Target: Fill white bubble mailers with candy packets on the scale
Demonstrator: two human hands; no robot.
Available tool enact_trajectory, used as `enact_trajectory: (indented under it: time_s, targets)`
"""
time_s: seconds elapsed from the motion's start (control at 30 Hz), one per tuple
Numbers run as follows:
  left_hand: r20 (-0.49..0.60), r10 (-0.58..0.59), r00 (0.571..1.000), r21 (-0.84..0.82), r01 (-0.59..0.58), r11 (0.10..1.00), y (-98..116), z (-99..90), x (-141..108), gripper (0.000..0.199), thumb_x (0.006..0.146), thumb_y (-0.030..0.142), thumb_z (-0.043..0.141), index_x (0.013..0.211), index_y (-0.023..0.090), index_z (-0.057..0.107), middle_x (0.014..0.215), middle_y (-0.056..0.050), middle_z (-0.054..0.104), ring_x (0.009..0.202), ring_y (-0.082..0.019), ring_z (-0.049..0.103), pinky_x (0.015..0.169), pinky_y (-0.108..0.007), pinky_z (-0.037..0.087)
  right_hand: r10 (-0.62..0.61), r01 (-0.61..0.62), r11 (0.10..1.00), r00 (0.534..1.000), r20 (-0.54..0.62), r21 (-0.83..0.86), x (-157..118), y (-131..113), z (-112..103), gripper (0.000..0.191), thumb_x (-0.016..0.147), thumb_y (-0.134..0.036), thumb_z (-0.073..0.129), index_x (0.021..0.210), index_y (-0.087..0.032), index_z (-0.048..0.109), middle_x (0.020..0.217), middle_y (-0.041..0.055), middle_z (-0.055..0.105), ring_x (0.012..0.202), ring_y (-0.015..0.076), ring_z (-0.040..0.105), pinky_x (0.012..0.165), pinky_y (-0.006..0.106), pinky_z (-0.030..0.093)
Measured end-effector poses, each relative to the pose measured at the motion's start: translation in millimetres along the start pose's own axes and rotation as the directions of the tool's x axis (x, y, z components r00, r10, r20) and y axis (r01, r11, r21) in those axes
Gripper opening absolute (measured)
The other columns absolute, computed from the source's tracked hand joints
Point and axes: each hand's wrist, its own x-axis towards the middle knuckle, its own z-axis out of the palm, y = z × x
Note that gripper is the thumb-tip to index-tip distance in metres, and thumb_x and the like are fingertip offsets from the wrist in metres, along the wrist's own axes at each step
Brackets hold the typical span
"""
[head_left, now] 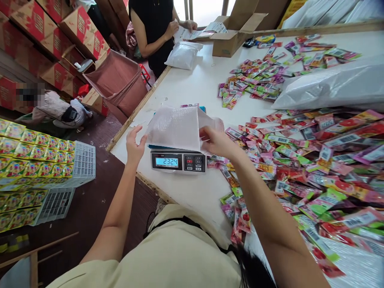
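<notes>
A white bubble-lined bag (177, 126) lies on a digital scale (179, 161), whose lit display reads 232.4. The bag's mouth is on the right, and its contents are hidden. My right hand (218, 143) is at that mouth, its curled fingers gripping the bag's edge; the fingertips are partly hidden. Just off the bag's left end, my left hand (135, 146) is open, thumb and fingers apart, holding nothing. Part of a colourful packet (189, 106) shows behind the bag.
Many slim fruit-print packets (288, 152) cover the table's right side, beside a large white plastic bundle (333, 86). A filled white bag (183, 55) and a cardboard box (229, 42) stand at the back, near a co-worker's hands (172, 30). Stacked crates (85, 160) stand left.
</notes>
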Motion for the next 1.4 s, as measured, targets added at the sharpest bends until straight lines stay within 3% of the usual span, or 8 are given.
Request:
enact_trajectory:
  time_s: [0.1,0.3,0.47,0.57,0.7,0.97,1.2,1.4]
  targets:
    - [0.008,0.014,1.0,-0.009,-0.014,1.0,-0.7,1.9,-0.2,0.043,0.092,0.045,0.062,0.128,0.023,0.063,0.134,-0.013,0.064,0.128,-0.029,0.059,0.109,-0.051,0.048,0.014,-0.008,0.998,0.996,0.083,-0.065,25.1,-4.3,19.4,0.048,0.074,-0.024,0.067,0.121,-0.016,0.06,0.106,0.0112,0.075,0.088,0.0235,0.069,0.077,0.033,0.054]
    - [0.006,0.007,1.0,-0.006,-0.007,1.0,-1.9,1.3,-0.2,0.042,0.091,0.045,0.063,0.128,0.024,0.063,0.133,-0.012,0.065,0.128,-0.029,0.059,0.108,-0.051,0.049,-0.022,0.03,0.992,0.998,0.065,-0.123,37.7,-13.7,30.2,0.022,0.083,-0.023,0.06,0.104,-0.019,0.067,0.088,0.0051,0.074,0.087,0.0217,0.068,0.076,0.028,0.049]
    - [-0.013,0.016,1.0,0.0,-0.016,1.0,-3.4,-2.8,-2.5,0.041,0.091,0.043,0.064,0.127,0.024,0.064,0.133,-0.012,0.065,0.127,-0.029,0.059,0.107,-0.05,0.049,-0.005,0.0,0.99,1.0,-0.03,-0.141,-7.9,-14.2,-16.7,0.021,0.076,-0.014,0.056,0.09,-0.019,0.07,0.088,0.0033,0.074,0.079,0.0175,0.065,0.072,0.027,0.045]
    - [-0.027,0.021,0.999,0.003,-0.021,1.0,-2.9,-4.0,-3.3,0.04,0.091,0.043,0.064,0.126,0.024,0.064,0.133,-0.012,0.065,0.127,-0.028,0.06,0.107,-0.049,0.05,0.02,-0.027,0.997,0.995,-0.099,-0.069,-52.9,-12.4,-53.8,0.015,0.077,-0.028,0.058,0.085,-0.02,0.068,0.078,0.0023,0.07,0.069,0.0154,0.061,0.067,0.027,0.044]
    - [-0.028,0.021,0.999,0.004,-0.021,1.0,3.1,-1.5,-2.4,0.04,0.092,0.043,0.063,0.127,0.024,0.064,0.133,-0.012,0.065,0.128,-0.028,0.059,0.106,-0.048,0.05,0.111,-0.115,0.993,0.978,-0.174,-0.012,-102.3,-7.7,-82.4,0.031,0.079,-0.049,0.059,0.083,-0.02,0.067,0.068,0.002,0.062,0.057,0.0132,0.049,0.057,0.027,0.039]
    - [-0.016,0.098,0.995,-0.001,-0.098,0.995,23.2,-0.9,5.5,0.04,0.093,0.045,0.061,0.128,0.025,0.064,0.133,-0.012,0.065,0.128,-0.028,0.058,0.107,-0.048,0.049,0.182,-0.185,0.983,0.941,-0.285,0.016,-128.6,7.9,-81.8,0.034,0.078,-0.055,0.061,0.082,-0.022,0.064,0.063,0.0,0.055,0.053,0.013,0.042,0.055,0.029,0.036]
    - [-0.008,0.108,0.994,-0.007,-0.108,0.994,28.0,-5.1,4.2,0.041,0.093,0.046,0.062,0.128,0.024,0.064,0.133,-0.012,0.064,0.129,-0.028,0.057,0.111,-0.048,0.045,0.24,-0.279,0.948,0.941,-0.237,-0.15,-132.4,12.6,-85.3,0.028,0.071,-0.049,0.053,0.079,-0.024,0.065,0.058,0.0005,0.059,0.047,0.0147,0.044,0.053,0.031,0.036]
    - [0.003,0.101,0.995,0.005,-0.102,0.995,26.1,-9.7,8.1,0.041,0.094,0.05,0.061,0.126,0.025,0.065,0.132,-0.012,0.064,0.128,-0.028,0.058,0.111,-0.048,0.047,0.32,-0.348,0.922,0.932,-0.173,-0.171,-130.7,25.4,-81.3,0.024,0.075,-0.041,0.051,0.086,-0.025,0.064,0.062,0.0001,0.06,0.051,0.0168,0.049,0.057,0.032,0.038]
